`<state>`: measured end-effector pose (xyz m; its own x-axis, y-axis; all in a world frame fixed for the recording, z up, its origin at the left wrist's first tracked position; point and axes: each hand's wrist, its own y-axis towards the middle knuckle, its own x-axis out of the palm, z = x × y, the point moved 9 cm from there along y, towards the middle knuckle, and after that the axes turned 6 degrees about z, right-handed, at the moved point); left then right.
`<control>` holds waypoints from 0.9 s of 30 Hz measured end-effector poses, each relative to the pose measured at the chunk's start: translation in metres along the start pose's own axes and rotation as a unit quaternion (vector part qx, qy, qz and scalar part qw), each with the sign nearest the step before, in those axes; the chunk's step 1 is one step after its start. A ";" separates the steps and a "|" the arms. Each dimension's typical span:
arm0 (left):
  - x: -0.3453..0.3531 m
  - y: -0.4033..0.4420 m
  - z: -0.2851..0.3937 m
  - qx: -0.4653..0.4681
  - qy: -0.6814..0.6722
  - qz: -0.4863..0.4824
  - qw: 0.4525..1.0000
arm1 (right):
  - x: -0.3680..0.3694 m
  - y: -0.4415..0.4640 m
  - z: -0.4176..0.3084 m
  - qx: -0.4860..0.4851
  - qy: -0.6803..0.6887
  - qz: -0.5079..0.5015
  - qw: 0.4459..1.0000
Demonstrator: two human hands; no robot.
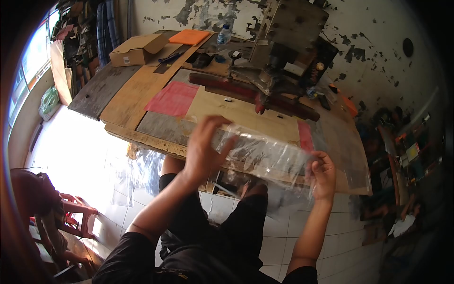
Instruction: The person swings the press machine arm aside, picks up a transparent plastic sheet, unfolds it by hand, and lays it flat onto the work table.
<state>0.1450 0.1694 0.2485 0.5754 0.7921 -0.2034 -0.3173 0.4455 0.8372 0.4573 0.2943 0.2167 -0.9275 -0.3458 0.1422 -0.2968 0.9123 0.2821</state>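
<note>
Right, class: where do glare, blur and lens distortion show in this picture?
Head view, left side: floor blown out by glare; head view, middle: left hand looks motion-blurred, plastic glints; head view, edges: window bowed, corners dark.

Cardboard box (128, 56): brown, near the orange sheet (189, 37)
Water bottle (224, 36): upright, blue-capped
Wall (385, 52): pale, paint peeling
Green bag (48, 104): below the window (33, 53)
</note>
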 end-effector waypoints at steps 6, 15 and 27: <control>0.036 -0.036 0.098 0.038 -0.108 -0.136 0.984 | 0.055 -0.023 -0.004 -0.014 0.081 -0.024 0.996; 0.030 -0.037 0.104 -0.095 -0.062 -0.172 0.979 | 0.075 -0.037 -0.029 -0.065 0.016 -0.101 0.993; -0.105 -0.007 -0.079 -0.238 -0.078 0.069 0.966 | -0.049 0.004 -0.048 -0.087 -0.274 0.030 0.957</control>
<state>0.0274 0.1163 0.2238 0.5981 0.8014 0.0040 -0.6878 0.5108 0.5158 0.5128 0.3041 0.2566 -0.9361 -0.0836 -0.3417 -0.2408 0.8603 0.4493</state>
